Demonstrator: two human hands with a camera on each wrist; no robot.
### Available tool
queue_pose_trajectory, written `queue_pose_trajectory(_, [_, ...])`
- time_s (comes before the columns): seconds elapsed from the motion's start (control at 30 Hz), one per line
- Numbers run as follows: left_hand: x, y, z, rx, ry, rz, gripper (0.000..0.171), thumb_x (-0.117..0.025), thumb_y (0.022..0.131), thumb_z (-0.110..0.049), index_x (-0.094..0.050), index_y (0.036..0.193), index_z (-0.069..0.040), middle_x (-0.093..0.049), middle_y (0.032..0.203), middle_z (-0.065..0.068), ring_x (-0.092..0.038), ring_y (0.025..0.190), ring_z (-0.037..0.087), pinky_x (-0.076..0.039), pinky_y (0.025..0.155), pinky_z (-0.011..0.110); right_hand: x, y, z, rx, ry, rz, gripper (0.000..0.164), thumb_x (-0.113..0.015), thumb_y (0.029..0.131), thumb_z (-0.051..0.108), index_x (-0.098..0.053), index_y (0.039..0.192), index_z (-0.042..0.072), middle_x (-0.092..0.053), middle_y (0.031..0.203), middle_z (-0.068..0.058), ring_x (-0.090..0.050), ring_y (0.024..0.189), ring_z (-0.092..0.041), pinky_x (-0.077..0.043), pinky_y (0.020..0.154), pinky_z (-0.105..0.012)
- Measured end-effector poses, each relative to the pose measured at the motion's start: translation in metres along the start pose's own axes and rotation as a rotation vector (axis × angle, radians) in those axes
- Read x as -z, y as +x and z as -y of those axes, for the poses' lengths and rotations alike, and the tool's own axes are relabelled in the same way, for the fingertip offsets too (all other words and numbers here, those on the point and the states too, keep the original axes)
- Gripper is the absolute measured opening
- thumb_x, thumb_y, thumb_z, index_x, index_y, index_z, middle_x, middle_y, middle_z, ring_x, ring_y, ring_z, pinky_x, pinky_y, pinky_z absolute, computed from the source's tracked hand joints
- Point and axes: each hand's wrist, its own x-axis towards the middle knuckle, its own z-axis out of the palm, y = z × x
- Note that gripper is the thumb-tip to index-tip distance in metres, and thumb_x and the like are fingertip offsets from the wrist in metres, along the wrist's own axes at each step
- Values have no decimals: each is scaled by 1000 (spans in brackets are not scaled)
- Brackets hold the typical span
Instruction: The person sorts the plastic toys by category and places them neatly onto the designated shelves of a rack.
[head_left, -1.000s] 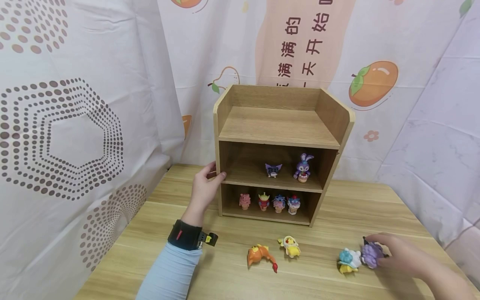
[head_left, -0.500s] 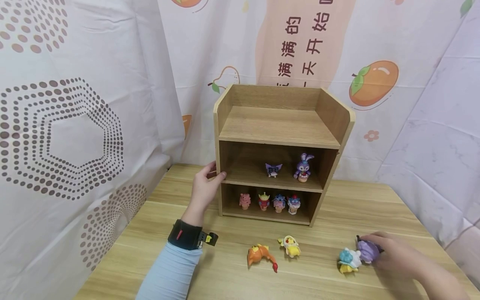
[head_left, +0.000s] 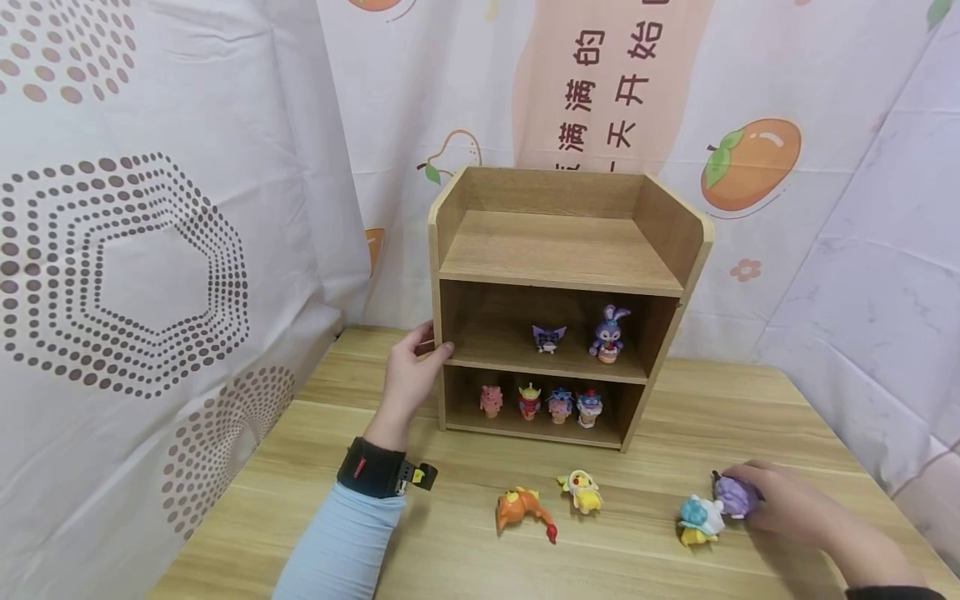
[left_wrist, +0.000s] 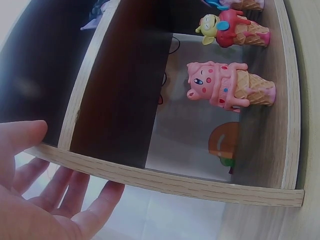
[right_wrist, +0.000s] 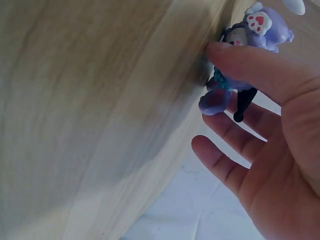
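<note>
My left hand [head_left: 408, 375] grips the left side panel of a small wooden shelf [head_left: 558, 248]. In the left wrist view its thumb is on the inner side and the fingers [left_wrist: 102, 207] lie along the outside. At the table's right, my right hand [head_left: 798, 504] pinches a purple figurine [head_left: 735, 497] with black pointed parts. The right wrist view shows the thumb across this figurine [right_wrist: 272, 27] and fingertips beneath it, close over the tabletop. Right beside it lies a teal, white and yellow figurine [head_left: 699, 521].
An orange figurine [head_left: 517, 508] and a yellow figurine [head_left: 583, 493] lie in front of the shelf. A purple rabbit figurine [head_left: 607, 335] and a small dark-purple one [head_left: 548, 338] stand on the middle level. Several ice-cream-cone figurines, including a pink one [head_left: 491, 402], fill the bottom level.
My right hand has shifted slightly left with the purple figurine, which has turned and come closer to the teal, white and yellow one. My left hand has stayed on the shelf.
</note>
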Motion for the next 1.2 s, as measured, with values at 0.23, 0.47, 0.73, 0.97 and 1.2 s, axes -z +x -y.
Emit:
queue_pose_trajectory(0.23, [-1, 0, -1, 7, -20, -2, 47, -73, 92, -12, -62, 138, -5, -65, 127, 15, -62, 117, 31, -55, 95, 46, -4, -3, -7, 44, -31, -48, 56, -89, 52, 9, -71, 105, 10, -66, 102, -2, -64, 86, -17, -56, 74, -43])
queue_pose_trajectory(0.47, [-1, -1, 2, 12, -18, -1, 49, -73, 93, -12, -61, 139, -4, -64, 127, 16, -61, 118, 31, -54, 96, 46, -12, -6, -14, 83, -25, -87, 52, -94, 59, 18, -72, 105, 10, -68, 102, 2, -65, 88, -13, -56, 75, -41])
queue_pose_trajectory(0.73, [-1, 0, -1, 3, -25, -4, 48, -73, 93, -10, -61, 139, -3, -64, 128, 17, -61, 117, 33, -55, 95, 47, -3, -5, -11, 33, 58, -23, 44, -91, 71, 20, -72, 107, 5, -72, 102, 0, -68, 92, -18, -57, 79, -45])
queue_pose_trajectory(0.97, [-2, 1, -1, 3, -46, 1, 48, -74, 92, -9, -62, 139, -3, -64, 128, 18, -61, 117, 33, -55, 95, 47, 4, -7, -7, -45, 62, 6, 46, -90, 74, 25, -72, 110, 2, -73, 106, -5, -69, 96, -31, -57, 82, -50])
queue_pose_trajectory(1.2, [-3, 0, -2, 14, -29, -1, 48, -72, 94, -7, -60, 139, 1, -62, 131, 23, -59, 120, 37, -52, 98, 50, 0, -8, -4, 4, 17, -105, 45, -93, 67, 25, -76, 106, 7, -74, 100, -2, -70, 91, -26, -57, 78, -48])
